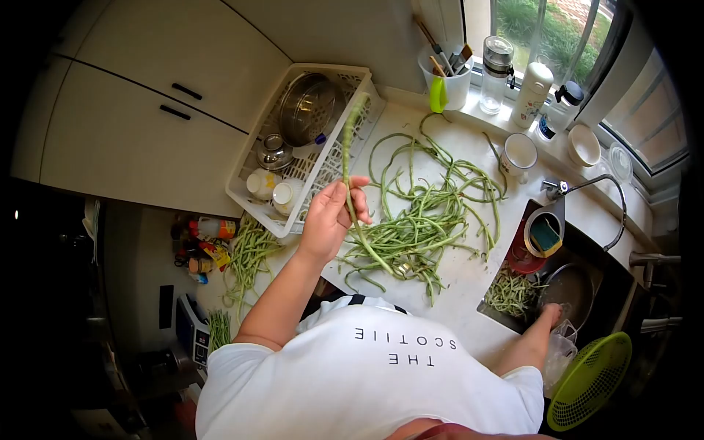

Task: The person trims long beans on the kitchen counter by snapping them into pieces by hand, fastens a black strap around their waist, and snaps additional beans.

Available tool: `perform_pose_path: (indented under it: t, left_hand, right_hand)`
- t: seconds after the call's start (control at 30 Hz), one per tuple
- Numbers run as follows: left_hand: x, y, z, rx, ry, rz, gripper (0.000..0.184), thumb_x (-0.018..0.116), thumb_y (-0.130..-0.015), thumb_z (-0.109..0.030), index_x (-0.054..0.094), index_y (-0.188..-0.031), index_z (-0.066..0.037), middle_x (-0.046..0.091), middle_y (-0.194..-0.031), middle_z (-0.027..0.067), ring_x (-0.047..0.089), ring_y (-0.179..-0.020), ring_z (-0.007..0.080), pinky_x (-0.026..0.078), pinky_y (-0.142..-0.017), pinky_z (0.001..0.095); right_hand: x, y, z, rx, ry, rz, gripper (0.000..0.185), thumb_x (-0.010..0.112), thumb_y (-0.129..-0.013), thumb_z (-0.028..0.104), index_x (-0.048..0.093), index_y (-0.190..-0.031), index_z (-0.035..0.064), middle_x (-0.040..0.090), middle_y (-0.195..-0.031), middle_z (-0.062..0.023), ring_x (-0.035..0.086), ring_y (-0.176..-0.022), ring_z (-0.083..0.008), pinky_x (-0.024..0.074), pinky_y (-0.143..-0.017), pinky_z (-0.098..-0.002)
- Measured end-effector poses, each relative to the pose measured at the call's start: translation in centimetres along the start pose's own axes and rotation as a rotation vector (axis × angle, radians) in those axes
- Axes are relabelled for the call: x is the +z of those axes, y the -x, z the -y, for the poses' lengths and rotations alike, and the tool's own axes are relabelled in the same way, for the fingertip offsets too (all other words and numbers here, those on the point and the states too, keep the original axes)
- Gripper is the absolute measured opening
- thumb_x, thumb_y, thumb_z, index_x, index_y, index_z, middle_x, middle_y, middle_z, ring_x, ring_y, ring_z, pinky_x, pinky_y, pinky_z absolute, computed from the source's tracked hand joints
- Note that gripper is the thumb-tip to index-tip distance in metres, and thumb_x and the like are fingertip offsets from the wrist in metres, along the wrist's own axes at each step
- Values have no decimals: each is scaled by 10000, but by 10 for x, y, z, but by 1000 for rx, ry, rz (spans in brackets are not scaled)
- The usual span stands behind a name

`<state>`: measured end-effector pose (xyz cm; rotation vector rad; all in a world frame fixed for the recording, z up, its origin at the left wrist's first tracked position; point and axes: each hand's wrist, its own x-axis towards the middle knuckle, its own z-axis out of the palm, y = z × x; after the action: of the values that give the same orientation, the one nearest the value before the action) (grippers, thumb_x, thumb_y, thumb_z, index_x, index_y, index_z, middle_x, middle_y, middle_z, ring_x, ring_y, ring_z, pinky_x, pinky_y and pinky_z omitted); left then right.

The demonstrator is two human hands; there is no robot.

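My left hand (330,213) is raised over the counter, its thumb and fingers pinching a long green bean (347,150). One end of the bean points up past the dish rack, and the other hangs towards me. Beneath and right of it lies a tangled heap of long green beans (418,216) on the white counter (458,282). My right hand (551,314) reaches down into the sink, beside a pile of short bean pieces (511,291) and a round pan (570,293). Its fingers are too small and partly hidden to read.
A white dish rack (320,172) holds a steel strainer and cups. More beans (253,253) lie at left. A mug (519,152) stands near the faucet (555,189). Bottles (534,92) line the sill. A green basket (592,381) and plastic bag (559,359) are at lower right.
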<state>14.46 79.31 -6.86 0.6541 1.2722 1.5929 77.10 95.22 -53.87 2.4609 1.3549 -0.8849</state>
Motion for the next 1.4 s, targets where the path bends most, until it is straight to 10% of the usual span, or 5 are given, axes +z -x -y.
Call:
perform_pose_path:
  t: [0.37, 0.63, 0.7, 0.93, 1.4]
  left_hand:
    - [-29, 15, -12, -5, 374, 32, 299, 389, -1044, -140, 509, -1294, -27, 544, -978, 42, 510, -745, 121, 450, -691, 262]
    - [-83, 33, -8, -25, 390, 178, 335, 427, -1048, -243, 498, -1291, -24, 399, -728, -19, 359, -620, 65, 335, -555, 219]
    - [-89, 38, -7, -18, 309, 61, 316, 443, -1035, -222, 520, -1252, -6, 397, -729, -18, 356, -617, 58, 331, -552, 211]
    - [-146, 48, -2, 0, 279, 212, 287, 449, -1019, -200, 558, -1181, 11, 382, -658, -39, 319, -563, 51, 295, -528, 200]
    - [-154, 56, -15, -21, -95, 92, 343, 495, -1020, -245, 648, -1155, 31, 372, -603, -90, 283, -538, 20, 209, -501, 202]
  right_hand:
    - [-55, 118, 87, -242, -234, -375, 607, 475, -921, 593, 751, -757, 78, 692, -784, -183, 669, -798, -359, 501, -726, -455]
    - [14, 210, 118, -955, -172, -445, 399, 650, -861, 161, 608, -1239, 43, 676, -1077, -185, 630, -1040, -351, 474, -918, -416]
    - [-29, 294, 176, -428, -119, -68, 330, 585, -913, 220, 648, -1146, -4, 647, -1168, -187, 613, -1068, -359, 470, -937, -412]
    - [0, 366, 245, -821, -245, -747, 364, 628, -827, 41, 628, -1191, 49, 578, -1275, -142, 509, -1194, -362, 431, -990, -415]
    - [63, 462, 436, -1107, 254, -190, 210, 679, -816, 275, 733, -908, 93, 697, -843, -112, 626, -999, -291, 395, -1004, -448]
